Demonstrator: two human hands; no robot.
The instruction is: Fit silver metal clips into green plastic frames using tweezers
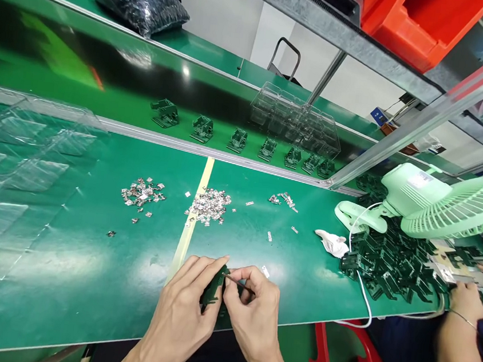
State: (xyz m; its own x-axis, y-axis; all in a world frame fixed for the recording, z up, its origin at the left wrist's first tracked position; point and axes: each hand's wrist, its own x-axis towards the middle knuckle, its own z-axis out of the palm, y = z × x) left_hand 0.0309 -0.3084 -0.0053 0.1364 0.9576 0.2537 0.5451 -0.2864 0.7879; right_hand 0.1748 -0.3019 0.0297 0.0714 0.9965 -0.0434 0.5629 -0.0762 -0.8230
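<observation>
My left hand [188, 299] is closed around a dark green plastic part [212, 291], held over the table's front edge. Pinched in my right hand [257, 303] is a thin dark rod-like tool [239, 283], its tip touching the green part near its top. My fingers cover much of both. Beyond my hands lies a pile of small metal pieces [209, 205] on a yellow tape strip [183, 244]. Another metal pile [143, 192] sits to the left. A few flat metal strips [269, 237] are scattered right of the tape.
Green plastic parts stand in a row [237, 140] behind the rail, beside a clear tray [295, 117]. Right are a pale green fan [417, 193], crumpled white tissue [333, 243] and a heap of green parts [392, 266]. Clear trays [18, 169] lie left. A co-worker's arm [463, 331] shows right.
</observation>
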